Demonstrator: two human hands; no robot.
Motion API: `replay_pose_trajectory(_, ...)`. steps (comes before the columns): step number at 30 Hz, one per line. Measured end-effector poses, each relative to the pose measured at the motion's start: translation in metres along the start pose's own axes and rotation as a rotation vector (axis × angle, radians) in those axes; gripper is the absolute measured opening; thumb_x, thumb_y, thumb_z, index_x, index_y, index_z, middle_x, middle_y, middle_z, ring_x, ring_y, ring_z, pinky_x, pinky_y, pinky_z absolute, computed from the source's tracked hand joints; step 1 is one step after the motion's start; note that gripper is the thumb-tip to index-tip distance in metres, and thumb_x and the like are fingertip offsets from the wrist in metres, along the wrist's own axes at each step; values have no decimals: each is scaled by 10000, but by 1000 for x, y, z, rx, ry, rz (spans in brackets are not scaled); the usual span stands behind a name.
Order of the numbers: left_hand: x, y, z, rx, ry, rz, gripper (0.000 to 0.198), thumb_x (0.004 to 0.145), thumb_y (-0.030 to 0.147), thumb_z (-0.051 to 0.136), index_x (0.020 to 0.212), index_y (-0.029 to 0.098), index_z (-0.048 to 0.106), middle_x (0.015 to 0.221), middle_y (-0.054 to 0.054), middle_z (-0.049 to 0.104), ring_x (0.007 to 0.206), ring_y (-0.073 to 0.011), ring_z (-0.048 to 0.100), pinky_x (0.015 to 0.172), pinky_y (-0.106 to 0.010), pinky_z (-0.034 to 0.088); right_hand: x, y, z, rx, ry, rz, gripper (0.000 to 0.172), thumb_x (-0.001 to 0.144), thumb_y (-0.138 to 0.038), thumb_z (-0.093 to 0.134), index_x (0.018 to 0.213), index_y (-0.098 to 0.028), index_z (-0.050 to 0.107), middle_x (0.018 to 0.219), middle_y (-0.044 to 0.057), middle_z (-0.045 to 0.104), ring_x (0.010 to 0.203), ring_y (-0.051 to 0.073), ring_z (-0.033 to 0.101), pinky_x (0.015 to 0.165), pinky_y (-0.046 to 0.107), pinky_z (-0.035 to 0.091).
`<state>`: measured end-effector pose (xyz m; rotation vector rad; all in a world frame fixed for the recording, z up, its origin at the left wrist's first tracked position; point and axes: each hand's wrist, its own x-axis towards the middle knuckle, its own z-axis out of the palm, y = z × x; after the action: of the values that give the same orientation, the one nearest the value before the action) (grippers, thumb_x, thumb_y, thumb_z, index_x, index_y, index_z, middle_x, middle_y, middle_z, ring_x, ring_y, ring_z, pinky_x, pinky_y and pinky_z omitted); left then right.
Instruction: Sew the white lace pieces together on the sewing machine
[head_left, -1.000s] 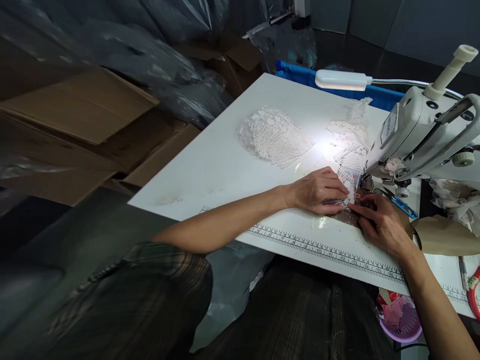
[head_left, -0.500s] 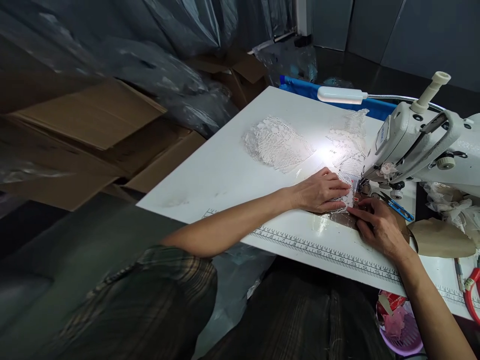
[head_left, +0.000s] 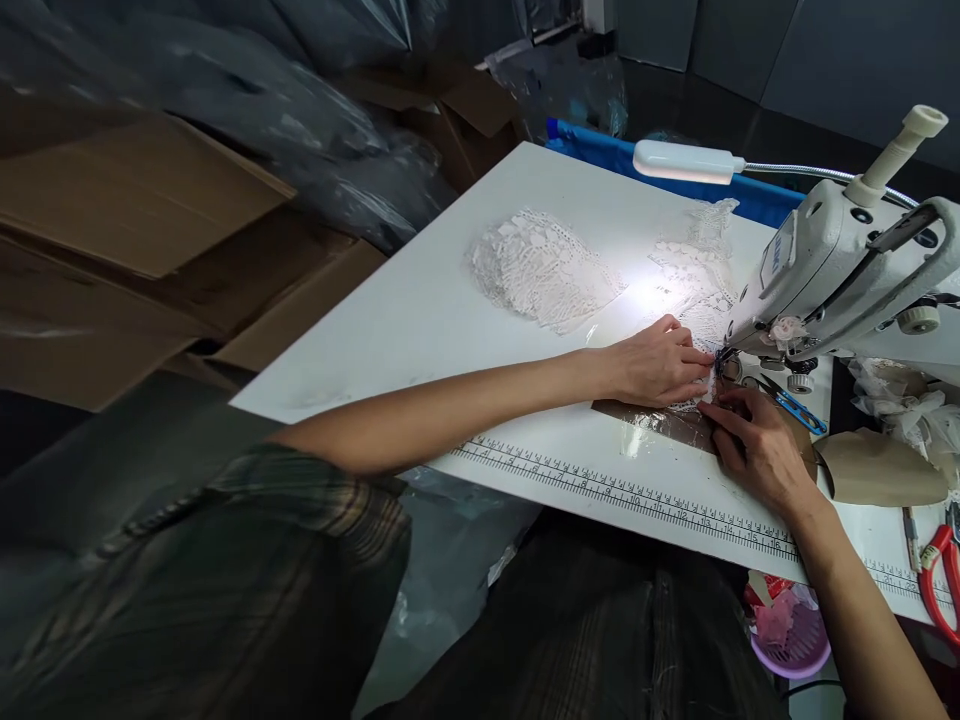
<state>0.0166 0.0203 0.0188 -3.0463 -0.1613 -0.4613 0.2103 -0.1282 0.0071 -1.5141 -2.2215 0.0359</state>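
Note:
White lace [head_left: 705, 312] lies partly under the needle area of a white sewing machine [head_left: 814, 265], lit by a lamp. Fingers bent only slightly and a little apart, my left hand [head_left: 660, 366] presses flat on the lace just left of the presser foot [head_left: 721, 358]. My right hand [head_left: 754, 440] is at the near edge of that lace, in front of the foot. Its forefinger and thumb are drawn together on the lace edge; the fingertips partly hide the grip. A separate pile of white lace [head_left: 544, 270] rests farther left on the table.
Blue-handled thread snips [head_left: 796, 408] lie right of the needle. Red-handled scissors [head_left: 934, 575] sit at the right edge of the white table [head_left: 405, 340], which has a printed ruler. A lamp [head_left: 686, 162] hangs above. Cardboard boxes [head_left: 127, 190] stand left; a purple basket [head_left: 799, 650] is below.
My left hand has slid right, closer to the presser foot, with the lace beneath it. The right hand stays by the lace edge. The head view has shifted slightly.

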Motion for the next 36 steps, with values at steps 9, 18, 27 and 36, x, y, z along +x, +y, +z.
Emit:
replay_pose_trajectory(9, -7, -6, 10, -140, 83, -53, 283, 1027, 334, 497, 1213, 254, 696, 1318, -39, 698, 1047, -251, 632, 937, -430, 379, 3, -7, -1, -14, -7, 76, 383, 917, -175, 483, 1163, -268, 762, 1092, 114, 602, 874, 220, 592, 769, 383, 582)
replay_pose_trajectory(18, -8, -6, 13, -190, 128, -60, 284, 1028, 331, 497, 1212, 240, 693, 1326, -51, 692, 1063, -252, 631, 993, -462, 382, 2, -7, 0, 11, 8, 89, 375, 935, -184, 474, 1164, -246, 765, 1082, 123, 597, 865, 216, 591, 778, 388, 589)
replay_pose_trajectory(27, -8, -7, 15, -232, 119, -67, 281, 1015, 339, 510, 1201, 250, 700, 1326, -55, 692, 1054, -256, 636, 967, -464, 394, 2, -8, 2, 1, 12, 92, 380, 923, -181, 480, 1166, -269, 759, 1074, 111, 601, 879, 221, 591, 783, 389, 582)
replay_pose_trajectory(36, -8, -8, 17, -177, 107, -57, 286, 1028, 355, 502, 1218, 249, 689, 1345, -50, 680, 1067, -251, 633, 949, -439, 391, 1, -7, 5, 4, 63, 70, 373, 922, -164, 481, 1139, -242, 774, 1042, 117, 615, 870, 223, 611, 770, 387, 589)
